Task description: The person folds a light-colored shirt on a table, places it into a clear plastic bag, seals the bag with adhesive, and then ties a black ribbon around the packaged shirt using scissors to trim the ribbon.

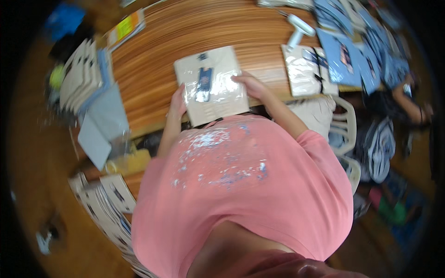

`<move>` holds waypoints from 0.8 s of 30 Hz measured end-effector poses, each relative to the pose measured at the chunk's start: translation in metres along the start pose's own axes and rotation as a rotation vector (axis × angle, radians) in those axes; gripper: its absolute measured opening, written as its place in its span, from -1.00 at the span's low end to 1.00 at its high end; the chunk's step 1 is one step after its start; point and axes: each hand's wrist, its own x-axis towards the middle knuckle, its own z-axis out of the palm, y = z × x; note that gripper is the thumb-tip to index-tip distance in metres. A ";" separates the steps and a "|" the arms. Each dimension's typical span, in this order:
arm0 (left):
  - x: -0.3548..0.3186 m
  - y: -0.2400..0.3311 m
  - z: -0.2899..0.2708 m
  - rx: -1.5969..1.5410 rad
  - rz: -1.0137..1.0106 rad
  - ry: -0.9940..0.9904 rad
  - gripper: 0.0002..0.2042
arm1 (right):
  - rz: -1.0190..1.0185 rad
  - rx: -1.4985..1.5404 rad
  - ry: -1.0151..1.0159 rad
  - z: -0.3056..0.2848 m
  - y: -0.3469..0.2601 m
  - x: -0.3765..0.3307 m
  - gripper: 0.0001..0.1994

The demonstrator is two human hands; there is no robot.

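Observation:
I hold a flat beige card packet (211, 85) in a shiny clear wrapper, with a small dark blue item at its middle. My left hand (177, 102) grips its left edge. My right hand (250, 85) grips its right edge, fingers on top. The packet rests tilted over the front edge of a wooden table (157, 60), just above my pink shirt.
Another wrapped packet (307, 70) lies to the right with a white handheld tool (296, 28) beside it. Blue cards (357, 51) pile at the far right. Stacks of beige packets (81, 74) and grey sheets (102, 120) sit left. A white plastic chair (345, 129) and another person's arm (410, 99) are at right.

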 end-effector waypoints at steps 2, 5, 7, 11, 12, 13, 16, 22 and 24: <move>-0.002 0.001 -0.008 0.000 -0.101 -0.041 -0.57 | -0.045 0.151 0.140 0.025 -0.004 -0.004 -0.63; 0.014 0.006 0.004 0.091 -0.102 -0.054 -0.56 | -0.022 -0.210 0.310 0.032 -0.042 -0.027 -0.65; 0.019 0.013 0.008 0.077 -0.163 -0.046 -0.56 | -0.234 -0.766 0.464 -0.004 -0.059 -0.041 -0.67; 0.020 0.014 0.003 0.043 -0.102 -0.076 -0.54 | -0.797 -1.257 1.104 -0.086 -0.082 -0.092 -0.72; 0.020 0.014 -0.003 0.038 -0.080 -0.070 -0.51 | -0.641 -1.427 1.346 -0.098 -0.080 -0.105 -0.65; 0.020 0.014 -0.006 0.004 -0.080 -0.109 -0.51 | -0.433 -1.591 1.434 -0.112 -0.075 -0.115 -0.56; 0.022 0.015 -0.014 -0.085 -0.093 -0.173 -0.49 | -0.376 -1.823 1.367 -0.148 -0.053 -0.126 -0.51; 0.023 0.012 -0.031 -0.187 -0.130 -0.412 -0.54 | -0.680 -1.678 1.312 -0.152 -0.046 -0.096 -0.43; 0.006 0.016 0.009 0.128 -0.093 -0.071 -0.63 | -0.775 -1.473 1.140 -0.070 -0.064 -0.086 -0.46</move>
